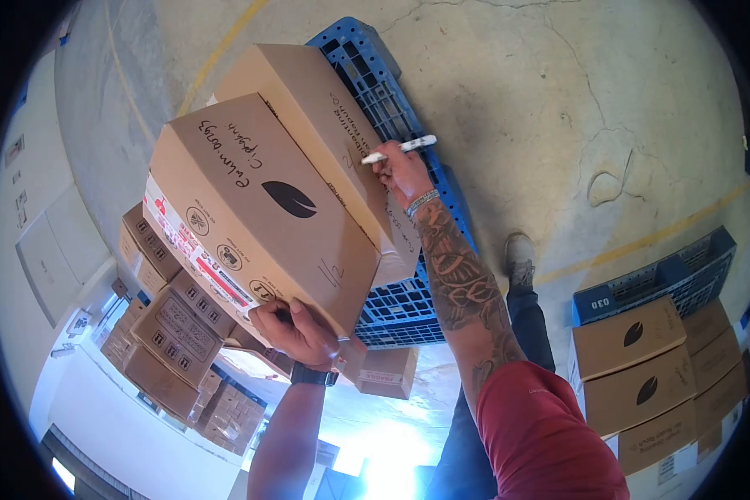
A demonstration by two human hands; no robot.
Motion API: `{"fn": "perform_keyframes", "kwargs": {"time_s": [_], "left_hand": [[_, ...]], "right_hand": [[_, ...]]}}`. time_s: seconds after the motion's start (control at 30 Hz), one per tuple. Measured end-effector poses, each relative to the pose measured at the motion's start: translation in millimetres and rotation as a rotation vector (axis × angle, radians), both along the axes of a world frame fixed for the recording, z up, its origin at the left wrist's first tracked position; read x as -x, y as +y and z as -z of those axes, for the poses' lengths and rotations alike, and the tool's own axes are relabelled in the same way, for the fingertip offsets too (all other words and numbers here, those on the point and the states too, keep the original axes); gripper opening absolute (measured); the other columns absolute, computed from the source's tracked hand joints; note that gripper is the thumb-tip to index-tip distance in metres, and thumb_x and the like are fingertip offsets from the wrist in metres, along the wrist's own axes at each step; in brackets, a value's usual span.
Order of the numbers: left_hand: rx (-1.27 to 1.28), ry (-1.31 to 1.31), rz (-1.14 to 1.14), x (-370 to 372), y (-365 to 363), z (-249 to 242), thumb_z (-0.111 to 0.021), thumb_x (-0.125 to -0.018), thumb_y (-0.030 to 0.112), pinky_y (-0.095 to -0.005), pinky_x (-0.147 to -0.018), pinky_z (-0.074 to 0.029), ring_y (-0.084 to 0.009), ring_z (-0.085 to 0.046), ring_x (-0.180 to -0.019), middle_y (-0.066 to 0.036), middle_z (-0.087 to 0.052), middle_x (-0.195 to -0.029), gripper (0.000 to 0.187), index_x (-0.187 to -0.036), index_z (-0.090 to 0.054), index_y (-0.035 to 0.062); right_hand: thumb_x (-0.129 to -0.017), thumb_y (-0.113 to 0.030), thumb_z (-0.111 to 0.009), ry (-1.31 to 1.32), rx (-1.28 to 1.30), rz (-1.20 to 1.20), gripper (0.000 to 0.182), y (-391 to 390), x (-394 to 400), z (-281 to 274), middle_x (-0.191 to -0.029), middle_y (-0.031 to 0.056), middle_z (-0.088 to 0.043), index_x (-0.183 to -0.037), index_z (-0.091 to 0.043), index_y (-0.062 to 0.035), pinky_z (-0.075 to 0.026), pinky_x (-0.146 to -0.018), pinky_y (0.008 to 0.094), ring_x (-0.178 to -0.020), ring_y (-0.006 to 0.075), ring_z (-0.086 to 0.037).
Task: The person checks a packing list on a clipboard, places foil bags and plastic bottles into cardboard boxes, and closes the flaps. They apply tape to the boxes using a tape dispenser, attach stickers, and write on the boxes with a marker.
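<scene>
My right hand (402, 173) grips a white marker (400, 148), its tip at the handwriting on a cardboard box (308, 104). A larger-looking cardboard box (250, 175) sits beside it, with a black leaf print, handwritten words and "1/2" on its top. At the lower edge of that leaf box rests my left hand (298, 335), fingers curled closed; whatever they may hold is hidden. A dark watch circles the left wrist, and a band circles the right. Under the boxes lies a blue plastic pallet (375, 75), partly covered.
Another blue pallet (642, 283) stands at the right beside stacked leaf-print boxes (633, 342). More stacked cartons (175, 333) are at the lower left, and a small carton (387, 372) lies below the pallet. My shoe (520, 254) is on the cracked concrete floor (508, 100).
</scene>
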State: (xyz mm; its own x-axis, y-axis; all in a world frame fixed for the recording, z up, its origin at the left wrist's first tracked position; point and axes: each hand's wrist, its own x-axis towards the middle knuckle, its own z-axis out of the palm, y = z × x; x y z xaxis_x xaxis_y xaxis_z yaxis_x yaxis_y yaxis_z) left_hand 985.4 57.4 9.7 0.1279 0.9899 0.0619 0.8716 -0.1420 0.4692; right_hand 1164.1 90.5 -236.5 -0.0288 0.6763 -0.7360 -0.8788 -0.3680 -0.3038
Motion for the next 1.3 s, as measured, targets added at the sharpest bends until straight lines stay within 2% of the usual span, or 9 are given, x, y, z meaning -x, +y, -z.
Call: {"fn": "perform_keyframes", "kwargs": {"time_s": [0.3, 0.4, 0.47, 0.53, 0.63, 0.7, 0.77, 0.9, 1.3], "left_hand": [[-0.017, -0.033, 0.008, 1, 1, 5, -0.051, -0.096, 0.031, -0.0390, -0.076, -0.035, -0.0246, -0.042, -0.084, -0.014, -0.039, -0.091, 0.033, -0.091, -0.045, 0.0000], [-0.001, -0.009, 0.026, 3, -2, 0, -0.053, -0.098, 0.029, -0.0361, -0.077, -0.037, -0.0207, -0.042, -0.085, -0.011, -0.039, -0.092, 0.030, -0.091, -0.044, 0.0014], [-0.026, 0.042, 0.031, 2, -3, 2, -0.055, -0.099, 0.028, -0.0334, -0.079, -0.037, -0.0175, -0.042, -0.086, -0.008, -0.039, -0.093, 0.029, -0.092, -0.043, 0.0026], [0.029, -0.226, -0.182, 0, -11, 7, -0.065, -0.093, 0.022, -0.0307, -0.070, -0.038, -0.0159, -0.041, -0.077, -0.006, -0.040, -0.087, 0.029, -0.091, -0.043, 0.0038], [-0.085, -0.118, -0.146, -6, -6, 3, -0.078, -0.080, 0.023, -0.0350, -0.065, -0.038, -0.0228, -0.046, -0.074, -0.010, -0.047, -0.086, 0.038, -0.087, -0.046, 0.0044], [-0.122, -0.077, -0.150, -2, -6, 5, -0.080, -0.078, 0.025, -0.0350, -0.064, -0.038, -0.0237, -0.046, -0.071, -0.010, -0.048, -0.083, 0.040, -0.086, -0.046, 0.0046], [-0.168, -0.035, -0.152, -4, -5, 7, -0.083, -0.075, 0.035, -0.0358, -0.061, -0.038, -0.0251, -0.046, -0.065, -0.008, -0.047, -0.076, 0.047, -0.081, -0.047, 0.0051], [-0.173, -0.015, -0.136, -4, -5, 4, -0.078, -0.074, 0.051, -0.0380, -0.058, -0.038, -0.0265, -0.049, -0.066, -0.008, -0.049, -0.075, 0.054, -0.081, -0.049, 0.0061], [-0.171, 0.072, 0.025, 0, -1, -3, -0.073, -0.073, 0.026, -0.0448, -0.065, -0.038, -0.0332, -0.053, -0.073, -0.009, -0.054, -0.074, 0.028, -0.078, -0.052, 0.0086]], "right_hand": [[-0.094, -0.030, -0.062, -0.017, 0.065, 0.057, 0.019, 1, 2, 2, -0.078, -0.0010, -0.064, -0.092, -0.067, -0.0116, -0.041, -0.058, 0.0246, -0.065, 0.0070, -0.053], [-0.094, -0.025, -0.059, -0.022, 0.177, 0.251, 0.018, -9, 7, -6, -0.075, 0.0005, -0.064, -0.092, -0.066, -0.0081, -0.041, -0.058, 0.0215, -0.061, 0.0066, -0.054], [-0.094, -0.021, -0.061, -0.064, 0.021, 0.397, 0.016, -23, 4, -18, -0.075, 0.0000, -0.062, -0.092, -0.065, -0.0061, -0.043, -0.060, 0.0210, -0.062, 0.0070, -0.053], [-0.095, -0.020, -0.062, -0.309, -0.085, 0.223, 0.017, -39, -2, -75, -0.076, -0.0003, -0.061, -0.089, -0.063, -0.0043, -0.044, -0.061, 0.0226, -0.065, 0.0064, -0.054], [-0.096, -0.019, -0.064, -0.332, -0.426, 0.083, 0.017, -54, -8, -193, -0.078, 0.0014, -0.064, -0.098, -0.067, -0.0017, -0.045, -0.063, 0.0257, -0.070, 0.0072, -0.057], [-0.094, -0.017, -0.064, -0.402, -0.620, -0.119, 0.019, -62, -4, -225, -0.083, 0.0060, -0.068, -0.103, -0.069, -0.0006, -0.047, -0.065, 0.0279, -0.072, 0.0113, -0.061], [-0.093, -0.017, -0.065, -0.629, -0.729, -0.252, 0.020, -55, -1, -244, -0.086, 0.0127, -0.070, -0.102, -0.070, 0.0002, -0.050, -0.067, 0.0321, -0.072, 0.0206, -0.066], [-0.091, -0.015, -0.064, -0.684, -0.777, -0.330, 0.016, -39, 10, -249, -0.081, 0.0109, -0.070, -0.095, -0.071, 0.0000, -0.051, -0.068, 0.0329, -0.072, 0.0214, -0.067], [-0.091, -0.013, -0.062, -0.797, -0.833, -0.583, 0.015, -24, 18, -257, -0.075, 0.0123, -0.065, -0.090, -0.069, 0.0002, -0.048, -0.064, 0.0332, -0.068, 0.0218, -0.062]]}}
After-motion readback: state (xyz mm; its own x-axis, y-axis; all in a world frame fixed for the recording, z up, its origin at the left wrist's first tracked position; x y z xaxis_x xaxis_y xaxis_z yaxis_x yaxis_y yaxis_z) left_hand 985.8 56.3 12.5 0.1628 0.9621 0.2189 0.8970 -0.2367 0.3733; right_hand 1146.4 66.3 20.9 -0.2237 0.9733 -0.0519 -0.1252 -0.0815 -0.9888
